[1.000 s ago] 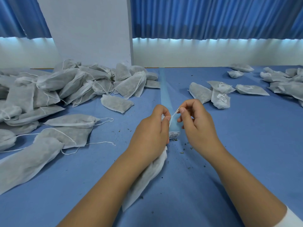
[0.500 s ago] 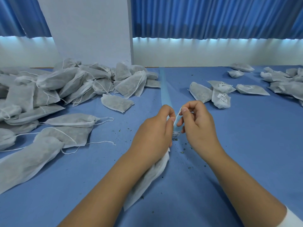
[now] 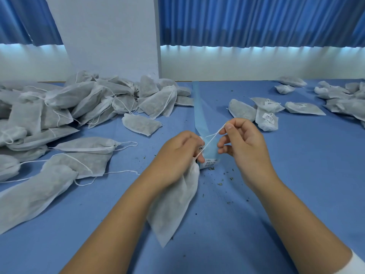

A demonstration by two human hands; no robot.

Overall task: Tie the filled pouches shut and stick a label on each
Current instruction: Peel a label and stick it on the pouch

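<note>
A pouch [image 3: 173, 204] is gripped at its neck by the L hand [image 3: 177, 155], fingers curled tight round the gathered top. The pouch body hangs down from the fist onto the table [image 3: 296, 184], front centre. A white string [image 3: 212, 138] is pinched betw. thumb and forefinger of the R hand [image 3: 245, 147] and is drawn taut from the neck up and to the right. The other R fingers are loosely curled, clear of the string. Whether a knot is formed cannot be told.

Just behind the hands a pale blue strip [image 3: 198, 107] is laid along the table, running away from the camera. At its near end a white label [image 3: 210, 160] is seen w/ dark print, too blurred to be read, and is partly hidden by the L hand.

To the left a heap [image 3: 88, 101] of grey-white pouches is piled, strings loose. To the right, well apart, labelled pouches [image 3: 266, 119] are laid flat. Small white stickers w/ print are carried on them, but no word can be made out. Dark crumbs [image 3: 223, 181] are scattered near the R wrist.
</note>
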